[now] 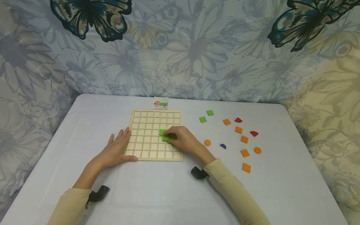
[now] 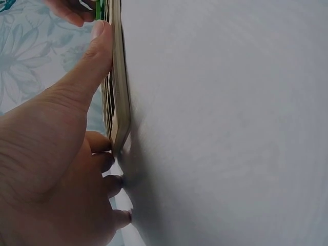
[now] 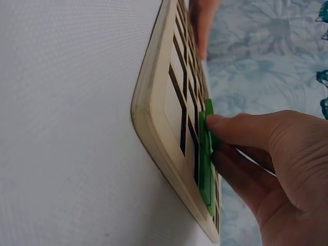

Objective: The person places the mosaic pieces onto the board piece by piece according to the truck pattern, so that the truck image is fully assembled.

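Note:
A pale wooden grid board (image 1: 145,130) lies on the table. My left hand (image 1: 115,151) rests at its left side with fingers spread along that edge and the thumb (image 2: 92,59) on the front corner. Over the board's right half, my right hand (image 1: 184,139) pinches a green square tile (image 3: 212,130) between thumb and fingertips, right at the grid. Other green tiles (image 1: 165,138) sit on the board beneath and beside these fingers, partly hidden by them. One more green square (image 1: 162,132) shows just left of the fingertips.
A small printed card (image 1: 160,103) lies behind the board. To the right are two green squares (image 1: 203,119), several orange squares (image 1: 244,139), two orange circles (image 1: 207,142), two red wedge pieces (image 1: 254,133) and a blue half-circle (image 1: 223,146). Patterned cloth (image 1: 194,53) hangs behind the table.

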Tool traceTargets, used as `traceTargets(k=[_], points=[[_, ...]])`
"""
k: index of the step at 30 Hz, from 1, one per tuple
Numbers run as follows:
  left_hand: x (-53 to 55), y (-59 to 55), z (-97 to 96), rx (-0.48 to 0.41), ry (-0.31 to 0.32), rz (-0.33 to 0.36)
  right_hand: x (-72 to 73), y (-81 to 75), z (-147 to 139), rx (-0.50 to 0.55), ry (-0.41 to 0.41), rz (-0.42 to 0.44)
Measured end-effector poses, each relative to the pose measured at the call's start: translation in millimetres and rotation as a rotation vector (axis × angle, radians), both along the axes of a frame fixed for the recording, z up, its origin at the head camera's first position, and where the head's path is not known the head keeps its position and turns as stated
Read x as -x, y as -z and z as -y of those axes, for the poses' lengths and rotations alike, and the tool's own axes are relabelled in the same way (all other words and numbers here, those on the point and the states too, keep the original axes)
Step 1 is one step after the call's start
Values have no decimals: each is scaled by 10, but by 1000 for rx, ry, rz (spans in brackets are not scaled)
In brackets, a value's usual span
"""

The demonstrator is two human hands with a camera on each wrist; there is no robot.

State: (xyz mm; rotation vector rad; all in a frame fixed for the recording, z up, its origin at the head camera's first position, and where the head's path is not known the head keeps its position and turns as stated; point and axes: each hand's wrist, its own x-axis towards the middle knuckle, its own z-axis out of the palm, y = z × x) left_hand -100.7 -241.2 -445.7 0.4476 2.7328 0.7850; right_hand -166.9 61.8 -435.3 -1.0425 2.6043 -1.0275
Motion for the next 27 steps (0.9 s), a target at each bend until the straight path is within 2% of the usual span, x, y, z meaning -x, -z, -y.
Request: traceTargets(k=[6, 15, 27], points=[[6, -17, -4, -2, -2, -1, -22, 14, 35, 14, -8, -1], [8, 16, 0, -1, -1, -10, -37, 46, 76, 20, -32, -33], [19, 34, 8, 0, 0, 14, -66, 29, 117, -27, -36, -125]])
